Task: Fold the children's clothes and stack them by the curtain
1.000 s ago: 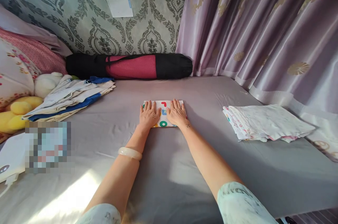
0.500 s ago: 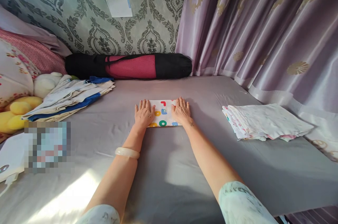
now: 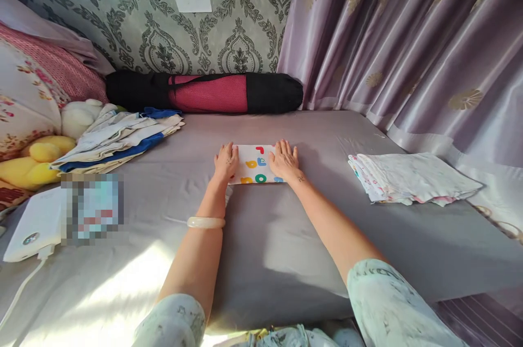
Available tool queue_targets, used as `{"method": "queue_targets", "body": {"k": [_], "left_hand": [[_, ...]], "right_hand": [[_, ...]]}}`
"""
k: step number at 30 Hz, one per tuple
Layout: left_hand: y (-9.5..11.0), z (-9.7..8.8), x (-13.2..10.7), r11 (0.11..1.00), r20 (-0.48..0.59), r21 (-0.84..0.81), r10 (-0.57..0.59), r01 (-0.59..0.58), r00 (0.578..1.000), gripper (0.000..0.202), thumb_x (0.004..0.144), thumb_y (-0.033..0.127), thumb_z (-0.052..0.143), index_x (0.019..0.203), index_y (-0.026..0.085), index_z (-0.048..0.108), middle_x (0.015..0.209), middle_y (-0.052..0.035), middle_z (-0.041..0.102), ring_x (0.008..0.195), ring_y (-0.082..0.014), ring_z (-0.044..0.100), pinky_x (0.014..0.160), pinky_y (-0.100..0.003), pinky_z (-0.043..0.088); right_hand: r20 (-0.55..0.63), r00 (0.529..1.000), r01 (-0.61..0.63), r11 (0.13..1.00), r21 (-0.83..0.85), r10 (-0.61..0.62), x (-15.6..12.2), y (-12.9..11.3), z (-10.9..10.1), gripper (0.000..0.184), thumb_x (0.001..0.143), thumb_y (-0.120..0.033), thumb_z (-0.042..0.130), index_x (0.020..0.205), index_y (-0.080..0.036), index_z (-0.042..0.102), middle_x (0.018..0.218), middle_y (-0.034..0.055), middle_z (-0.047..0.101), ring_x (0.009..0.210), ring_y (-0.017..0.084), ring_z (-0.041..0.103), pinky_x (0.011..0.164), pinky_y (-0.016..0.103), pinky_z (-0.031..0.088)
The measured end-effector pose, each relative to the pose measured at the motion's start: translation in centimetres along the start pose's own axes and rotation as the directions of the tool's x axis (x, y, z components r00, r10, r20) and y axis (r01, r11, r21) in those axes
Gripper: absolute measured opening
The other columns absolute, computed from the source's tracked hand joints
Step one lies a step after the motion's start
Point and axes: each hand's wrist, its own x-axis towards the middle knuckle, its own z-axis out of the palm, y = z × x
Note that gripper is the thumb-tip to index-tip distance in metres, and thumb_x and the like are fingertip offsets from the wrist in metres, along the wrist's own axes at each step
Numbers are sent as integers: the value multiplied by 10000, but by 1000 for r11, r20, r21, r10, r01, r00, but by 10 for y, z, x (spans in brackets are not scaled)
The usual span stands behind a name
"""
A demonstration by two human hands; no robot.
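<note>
A white folded cloth [image 3: 255,164] with colourful letter-like prints lies flat on the grey bed sheet [image 3: 261,232]. My left hand [image 3: 226,162] rests on its left end, fingers stretched forward and palm down. On the right end lies my right hand [image 3: 284,158], also flat with its fingers spread. Neither hand grips the cloth. Both palms hide parts of its ends. A pale bangle [image 3: 206,223] circles my left forearm.
At right lies a stack of folded white cloths [image 3: 412,175]. At left are a pile of cream and blue cloths [image 3: 118,137], a yellow plush toy [image 3: 36,162] and a white power bank [image 3: 36,221] with a cable. A black-and-red roll bag [image 3: 208,92] lies along the wall.
The view has shifted slightly, so everything appears a little higher and mostly further right. My left hand covers slightly less of the cloth's left end; both hands stay flat on it.
</note>
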Motion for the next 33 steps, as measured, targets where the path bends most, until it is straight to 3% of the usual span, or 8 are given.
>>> {"method": "queue_targets", "body": {"k": [4,8,14,22,33], "left_hand": [[-8,-8,6,977,-66,-211,-31,17,997,481,974,371,296,1342,176,537,1386,-113,568,1331,-232,476,1103,-405,379],[-12,-10,6,949,-93,-314,-67,35,993,458,966,364,322,1288,165,580,1281,-116,640,1234,-232,563,1045,-381,436],[-10,-10,6,947,-82,-317,-88,58,993,445,963,335,339,1282,145,585,1299,-128,625,1240,-241,556,1055,-388,427],[-14,-9,5,929,-121,-367,-90,39,989,419,942,335,357,1244,181,603,1238,-100,661,1173,-228,597,1005,-381,470],[-14,-10,7,937,-158,-348,-86,27,984,399,922,258,351,1192,154,627,1207,-116,671,1163,-215,603,995,-344,466]], "right_hand": [[-61,985,160,987,27,-159,-8,-33,4,601,1006,-364,211,1506,-38,283,1600,156,205,1483,257,137,1189,471,46],[-35,976,217,975,39,-216,-13,-53,14,604,1009,-376,221,1505,-37,292,1593,158,228,1480,248,150,1192,457,38],[11,983,183,982,43,-183,-13,-53,24,608,1002,-378,239,1510,-45,276,1596,149,222,1479,231,162,1192,445,84],[82,978,190,981,36,-193,-10,-55,14,610,1004,-392,249,1502,-42,285,1593,167,225,1474,268,174,1179,485,123],[72,971,221,972,77,-227,-2,-85,18,608,1005,-386,226,1505,-45,287,1596,151,219,1481,247,156,1191,453,73]]}}
